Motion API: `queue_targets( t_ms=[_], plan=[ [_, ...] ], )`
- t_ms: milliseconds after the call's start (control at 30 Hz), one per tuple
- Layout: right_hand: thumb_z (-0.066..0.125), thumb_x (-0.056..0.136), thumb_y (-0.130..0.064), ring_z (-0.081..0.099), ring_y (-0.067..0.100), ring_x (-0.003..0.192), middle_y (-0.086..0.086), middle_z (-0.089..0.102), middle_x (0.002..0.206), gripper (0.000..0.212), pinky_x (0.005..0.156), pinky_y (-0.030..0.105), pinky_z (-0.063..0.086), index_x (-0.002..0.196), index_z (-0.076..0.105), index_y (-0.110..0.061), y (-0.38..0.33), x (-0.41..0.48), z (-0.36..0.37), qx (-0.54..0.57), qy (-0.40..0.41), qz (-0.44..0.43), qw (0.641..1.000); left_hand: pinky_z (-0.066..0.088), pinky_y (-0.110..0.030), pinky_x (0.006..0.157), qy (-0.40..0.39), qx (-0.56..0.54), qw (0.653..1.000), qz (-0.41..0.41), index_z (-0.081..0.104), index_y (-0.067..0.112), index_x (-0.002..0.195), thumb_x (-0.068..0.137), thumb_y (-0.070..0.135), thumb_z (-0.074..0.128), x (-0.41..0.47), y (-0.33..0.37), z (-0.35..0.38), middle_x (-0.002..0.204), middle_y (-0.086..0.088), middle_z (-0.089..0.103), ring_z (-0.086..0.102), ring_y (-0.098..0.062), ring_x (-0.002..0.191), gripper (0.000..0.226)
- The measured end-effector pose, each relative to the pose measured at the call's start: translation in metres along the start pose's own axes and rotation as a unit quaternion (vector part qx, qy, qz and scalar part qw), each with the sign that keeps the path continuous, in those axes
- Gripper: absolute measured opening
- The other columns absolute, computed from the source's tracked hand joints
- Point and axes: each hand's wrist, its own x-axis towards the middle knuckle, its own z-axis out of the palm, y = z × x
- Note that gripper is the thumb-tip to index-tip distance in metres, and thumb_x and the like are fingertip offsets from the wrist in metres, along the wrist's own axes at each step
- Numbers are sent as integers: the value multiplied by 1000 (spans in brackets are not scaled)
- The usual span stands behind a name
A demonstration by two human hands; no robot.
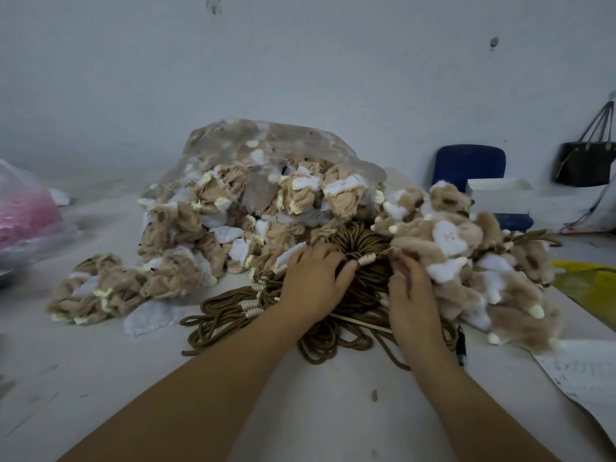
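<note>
Forearms reach over table [100, 378]. Left hand [313, 278] sits on cords [363, 238], fingers curled round some, thumb on cream cord end [366, 260]. Right hand [413, 295] fingers curled at plush heap [466, 278] edge, grip unclear. Cords lie mid-table, touching plush.

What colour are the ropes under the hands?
The ropes are dark brown, clearest in the head view.

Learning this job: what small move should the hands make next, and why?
Probably draw one cord end out of the cords toward the plush pile. The left hand lies curled on the cords with its thumb at that cream-wrapped end, and the right hand is at the pile's edge beside it.
</note>
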Motion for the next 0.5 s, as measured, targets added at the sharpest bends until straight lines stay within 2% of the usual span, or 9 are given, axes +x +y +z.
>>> queue_targets(
  t_ms=[67, 133, 233, 367, 433, 500],
  plan=[
    [39, 99, -25, 46, 8, 116, -6, 49, 133, 39, 82, 13, 37, 138, 44, -24, -1, 4, -4, 51, 51, 55, 996, 31, -37, 103, 20, -11, 1000, -1, 63, 15, 121, 104, 39, 38, 16, 6, -6, 130, -2, 53, 46, -23, 119, 38],
    [39, 98, -28, 46, 8, 109, -8, 51, 124, 35, 71, 10, 32, 132, 48, -26, 0, 6, -7, 68, 78, 85, 991, 34, -38, 100, 8, -9, 999, 35, 61, 11, 122, 103, 34, 41, 34, 15, -6, 131, -5, 52, 45, -25, 121, 35],
    [40, 97, -21, 49, 11, 101, -7, 56, 111, 24, 70, 17, 36, 114, 57, -25, 2, 7, -5, 28, 52, 82, 995, 29, -39, 108, -52, 2, 996, 76, 53, 13, 135, 102, 34, 41, 58, 28, 4, 142, -7, 46, 38, -27, 133, 40],
    [39, 98, -20, 49, 16, 105, -6, 49, 110, 30, 85, 28, 38, 120, 58, -16, 7, 5, 1, -102, -31, 52, 993, 21, -48, 116, -137, 73, 984, 92, 39, 19, 147, 102, 43, 35, 83, 34, 23, 152, -8, 35, 29, -32, 139, 51],
    [39, 97, -22, 50, 22, 96, -3, 51, 97, 17, 78, 32, 39, 97, 56, -15, 8, 4, 6, -129, -52, 56, 989, 15, -54, 117, -202, 84, 973, 78, 30, 24, 152, 102, 51, 31, 89, 29, 29, 158, -6, 25, 23, -35, 141, 57],
    [41, 96, -24, 53, 25, 90, 6, 54, 90, 19, 75, 36, 44, 91, 53, -10, 6, 4, 12, -145, -56, 69, 985, 15, -57, 115, -258, 64, 963, 51, 23, 34, 154, 100, 57, 29, 90, 24, 34, 161, -1, 17, 18, -38, 142, 59]
  ],
)
